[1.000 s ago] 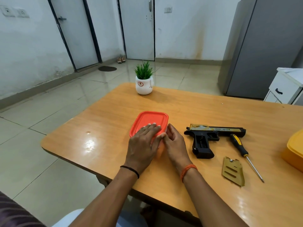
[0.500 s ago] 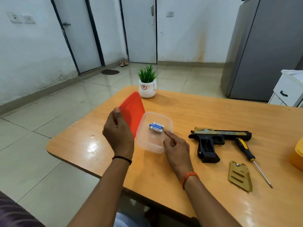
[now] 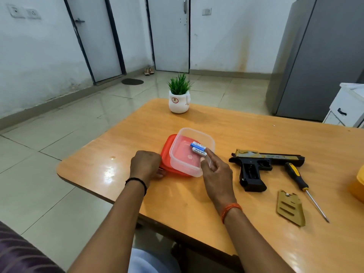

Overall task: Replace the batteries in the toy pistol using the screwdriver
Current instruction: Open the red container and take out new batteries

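Lowered, orange lid [image 3: 166, 154] now lies under tub [image 3: 194, 134] on table [image 3: 256, 134].

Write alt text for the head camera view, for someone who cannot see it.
A person's right hand reaches into a clear container holding two batteries, while the left hand holds the orange lid beneath it on a wooden table. To the right lie a toy pistol, a screwdriver and its detached cover.

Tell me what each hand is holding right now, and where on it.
The left hand grips the near left edge of the red lid under the clear container. The right hand holds nothing, reaching toward the batteries.
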